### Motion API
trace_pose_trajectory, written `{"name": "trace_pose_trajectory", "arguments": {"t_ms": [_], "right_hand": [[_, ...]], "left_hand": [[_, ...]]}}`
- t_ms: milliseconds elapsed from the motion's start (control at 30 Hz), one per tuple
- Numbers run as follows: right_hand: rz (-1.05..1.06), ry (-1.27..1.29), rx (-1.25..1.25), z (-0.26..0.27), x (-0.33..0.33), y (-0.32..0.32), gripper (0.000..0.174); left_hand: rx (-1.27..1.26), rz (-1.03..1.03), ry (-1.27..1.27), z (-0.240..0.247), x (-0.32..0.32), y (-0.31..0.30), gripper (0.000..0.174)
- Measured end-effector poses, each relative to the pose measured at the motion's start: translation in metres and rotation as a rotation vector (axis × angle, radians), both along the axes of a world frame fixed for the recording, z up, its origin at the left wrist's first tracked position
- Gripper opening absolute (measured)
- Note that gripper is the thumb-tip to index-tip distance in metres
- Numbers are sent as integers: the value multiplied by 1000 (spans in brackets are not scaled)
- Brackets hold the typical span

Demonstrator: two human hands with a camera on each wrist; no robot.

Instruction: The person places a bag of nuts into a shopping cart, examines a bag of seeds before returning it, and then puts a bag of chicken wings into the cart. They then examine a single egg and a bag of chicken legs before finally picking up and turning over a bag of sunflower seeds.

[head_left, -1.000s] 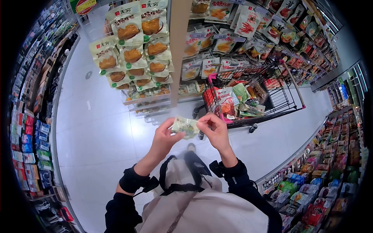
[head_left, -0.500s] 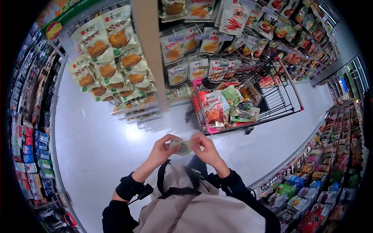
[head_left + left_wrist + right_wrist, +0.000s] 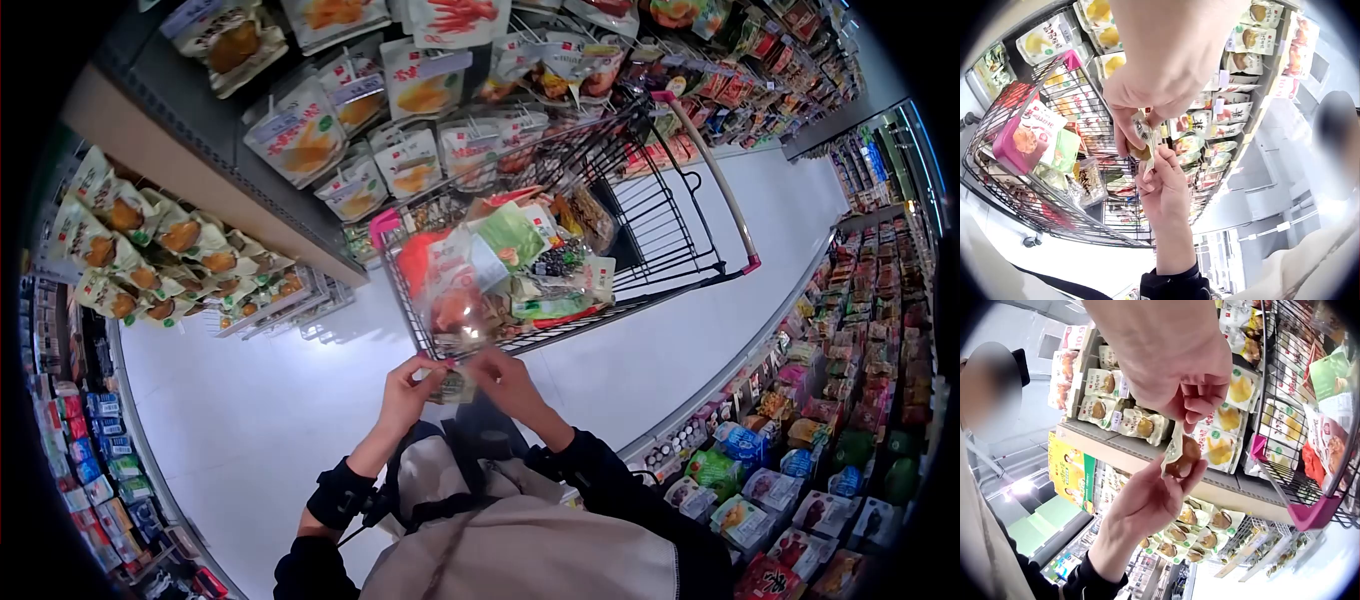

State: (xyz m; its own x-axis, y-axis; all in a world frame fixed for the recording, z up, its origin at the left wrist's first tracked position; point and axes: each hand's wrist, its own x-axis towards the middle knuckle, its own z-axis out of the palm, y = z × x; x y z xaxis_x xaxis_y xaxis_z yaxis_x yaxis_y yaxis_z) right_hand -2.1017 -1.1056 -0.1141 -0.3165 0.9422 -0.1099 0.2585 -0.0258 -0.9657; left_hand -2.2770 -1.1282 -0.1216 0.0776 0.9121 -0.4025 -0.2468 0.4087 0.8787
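Both hands meet on one small snack packet (image 3: 455, 388) in front of the chest. My left hand (image 3: 408, 392) pinches its left side between thumb and fingers, and my right hand (image 3: 512, 388) pinches the other side. In the right wrist view the packet (image 3: 1182, 457) shows a brown, rounded food behind a see-through face, with a pale printed strip along one edge. The left wrist view shows the same packet (image 3: 1142, 139) standing upright between the fingertips of the two hands. The front edge of a shopping cart (image 3: 560, 335) lies just beyond them.
Inside the cart are several snack bags, among them a green bag (image 3: 510, 237). Hanging food pouches (image 3: 300, 130) fill the shelf behind it. More pouches (image 3: 125, 215) hang at an end stand on the left. Packed shelves (image 3: 800, 480) run along the right side.
The head view has turned right, so the cart and pouches shift left and look nearer. Both hands have come lower and closer to the body, still holding the packet, with their fingers rearranged on it.
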Motion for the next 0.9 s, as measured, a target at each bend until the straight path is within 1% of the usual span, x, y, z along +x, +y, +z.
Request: {"name": "trace_pose_trajectory", "arguments": {"t_ms": [33, 67, 167, 200, 267, 367, 433, 467, 533, 567, 600, 633, 667, 700, 733, 767, 800, 867, 900], "right_hand": [[-31, 30, -19, -8, 7, 3, 9], [-20, 63, -126, -21, 15, 7, 14], [-35, 234, -62, -58, 23, 14, 20], [-33, 277, -168, -60, 25, 16, 21], [-27, 361, -376, -65, 30, 19, 24], [10, 387, -608, -25, 36, 37, 24], [12, 377, -582, -37, 42, 42, 26], [14, 371, -569, -41, 44, 45, 27], [44, 156, -339, -39, 49, 52, 29], [60, 50, -221, -39, 51, 57, 30], [-9, 97, -170, -60, 57, 60, 31], [-59, 118, -162, -70, 66, 73, 31], [-108, 138, -153, -78, 79, 95, 31], [-206, 22, -201, -89, 98, 121, 30], [-313, 28, 55, -91, 113, 147, 29], [-405, -50, -38, -83, 128, 171, 28], [-449, -82, -41, -115, 156, 200, 26], [-457, -129, 28, -122, 184, 236, 24], [-432, -160, 10, -129, 192, 250, 25]], "left_hand": [[-12, 8, 12, -7, 8, 4, 7], [-24, 16, 25, -17, 14, 6, 7], [-23, 40, 60, -32, 29, 15, 7], [-19, 44, 78, -35, 34, 18, 7], [-12, 38, 110, -37, 42, 25, 7], [-18, 17, 148, -34, 53, 34, 7], [-34, 26, 163, -33, 60, 38, 8], [-3, 32, 163, -36, 62, 40, 9], [58, 45, 160, -41, 67, 46, 14], [-19, 48, 132, -40, 65, 50, 17], [-97, 50, 103, -30, 60, 55, 19], [-175, 52, 75, -26, 56, 57, 22], [-128, 94, 34, -36, 48, 56, 25], [-26, 122, 127, -33, 42, 59, 20], [-47, 177, 137, -32, 35, 62, 19], [-68, 234, 147, -31, 28, 64, 18], [-82, 258, 145, -32, 20, 65, 18], [-98, 303, 165, -30, 9, 67, 19], [-117, 337, 149, -27, 7, 68, 19]]}}
